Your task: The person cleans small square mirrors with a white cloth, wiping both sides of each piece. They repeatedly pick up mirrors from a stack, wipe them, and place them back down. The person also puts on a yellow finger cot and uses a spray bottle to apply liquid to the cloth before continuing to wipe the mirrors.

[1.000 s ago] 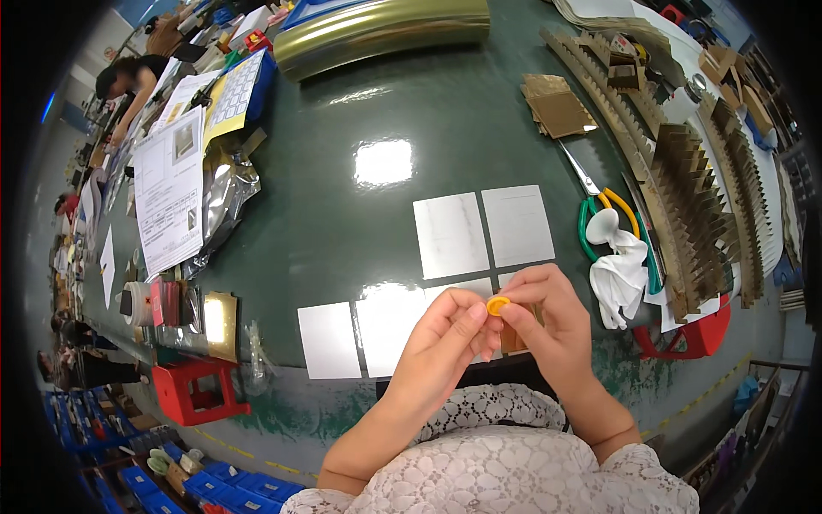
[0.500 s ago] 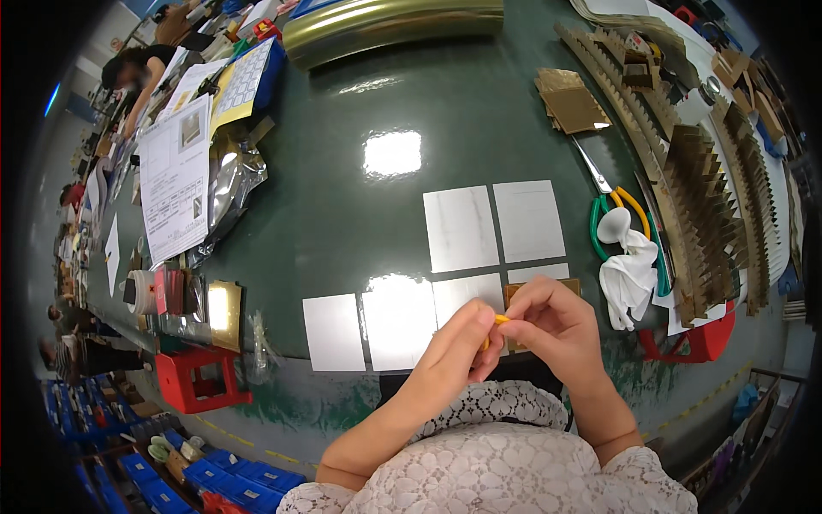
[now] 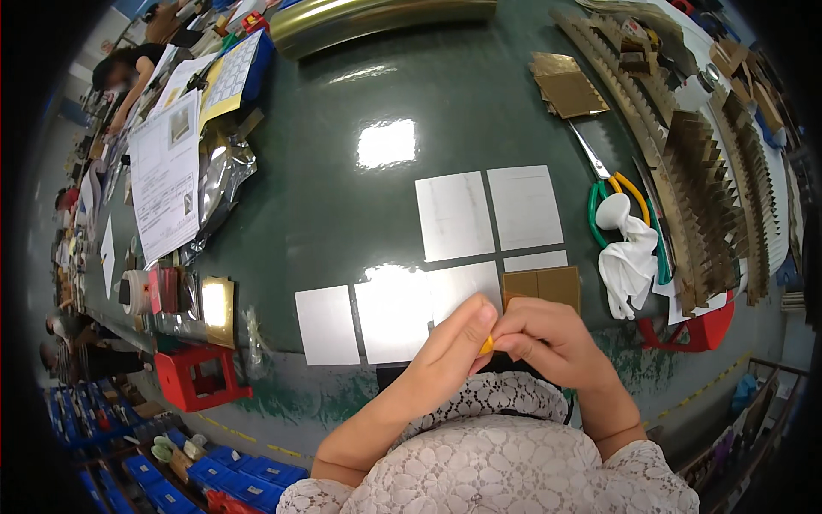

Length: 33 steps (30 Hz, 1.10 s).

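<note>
Right hand pinches yellow bit against curled left hand, at near edge of tabletop; can't tell my left's grip. If the pinch slips, bit could drop past that edge.

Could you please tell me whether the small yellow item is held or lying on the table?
Held: the small yellow item shows between the left hand and the right hand, which partly hide it.

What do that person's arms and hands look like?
The left hand and right hand wear no gloves, and no watch or bracelet shows. The forearms are uncovered below short, whitish lace sleeves with a flower pattern.
</note>
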{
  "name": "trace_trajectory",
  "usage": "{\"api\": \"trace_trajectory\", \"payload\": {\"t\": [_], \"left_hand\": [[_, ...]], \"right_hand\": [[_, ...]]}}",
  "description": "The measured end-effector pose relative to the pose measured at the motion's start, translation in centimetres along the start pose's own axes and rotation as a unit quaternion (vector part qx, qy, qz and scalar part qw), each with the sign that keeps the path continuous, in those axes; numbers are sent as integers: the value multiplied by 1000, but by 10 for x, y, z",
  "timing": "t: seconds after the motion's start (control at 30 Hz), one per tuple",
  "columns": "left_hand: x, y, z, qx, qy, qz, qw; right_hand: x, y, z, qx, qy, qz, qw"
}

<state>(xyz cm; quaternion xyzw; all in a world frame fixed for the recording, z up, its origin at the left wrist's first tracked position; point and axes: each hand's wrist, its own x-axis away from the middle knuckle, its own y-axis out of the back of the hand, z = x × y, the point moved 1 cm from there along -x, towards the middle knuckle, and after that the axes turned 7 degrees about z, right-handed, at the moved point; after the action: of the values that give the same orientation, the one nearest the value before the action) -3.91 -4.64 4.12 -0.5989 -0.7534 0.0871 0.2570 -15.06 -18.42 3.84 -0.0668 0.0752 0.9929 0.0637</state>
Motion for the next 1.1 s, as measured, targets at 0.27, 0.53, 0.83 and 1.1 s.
{"api": "trace_trajectory", "payload": {"t": [0.27,0.53,0.83,1.1], "left_hand": [[-2,-3,8,-193,-44,1,980],[4,1,11,-59,30,96,993],[18,-4,-10,-126,-101,0,987],[20,-9,-11,-258,-255,-17,932]], "right_hand": [[7,10,6,8,-65,64,996],[11,3,9,-94,-127,175,972],[21,-15,-12,-114,-90,-44,988],[16,-23,18,-267,-183,-70,944]]}}
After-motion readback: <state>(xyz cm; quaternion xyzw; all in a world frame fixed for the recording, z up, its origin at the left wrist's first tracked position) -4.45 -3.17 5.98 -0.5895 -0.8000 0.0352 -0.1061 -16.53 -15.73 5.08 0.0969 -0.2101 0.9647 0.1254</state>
